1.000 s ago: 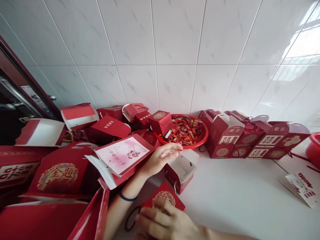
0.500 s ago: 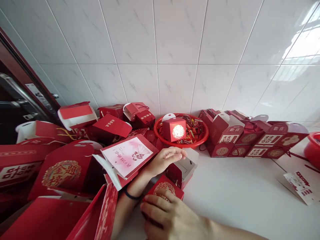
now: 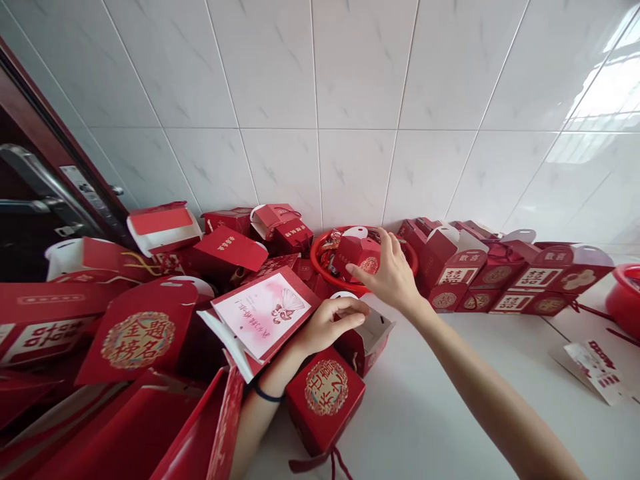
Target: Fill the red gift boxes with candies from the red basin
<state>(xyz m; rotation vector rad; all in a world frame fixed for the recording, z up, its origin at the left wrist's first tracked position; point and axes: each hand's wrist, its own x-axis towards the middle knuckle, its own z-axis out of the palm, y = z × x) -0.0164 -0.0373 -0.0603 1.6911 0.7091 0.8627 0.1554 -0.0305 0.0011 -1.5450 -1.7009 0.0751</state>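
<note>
My right hand [image 3: 393, 270] reaches over the red plastic basin [image 3: 316, 257]. Its thumb and fingers are around the near right end of a small red gift box [image 3: 353, 248] among wrapped candies. My left hand [image 3: 335, 325] hovers at the left edge of an open gift box [image 3: 377, 327] with a pale inside. Its thumb stands apart from loosely bent fingers, and nothing shows between them. Below it, a closed red gift box [image 3: 325, 400] with a round gold emblem and dark red cord lies on the white tabletop [image 3: 440, 413].
Many red boxes crowd the left, including one with gold characters [image 3: 137, 340] and one with a pink card panel [image 3: 263, 310]. Stacked gift boxes [image 3: 457, 267] line the tiled wall at right. A printed card [image 3: 593, 370] and another red container [image 3: 625, 300] are farther right.
My right hand has left the closed box in front and moved up to the box in the basin, which has shifted slightly right. My left thumb has separated from its fingers.
</note>
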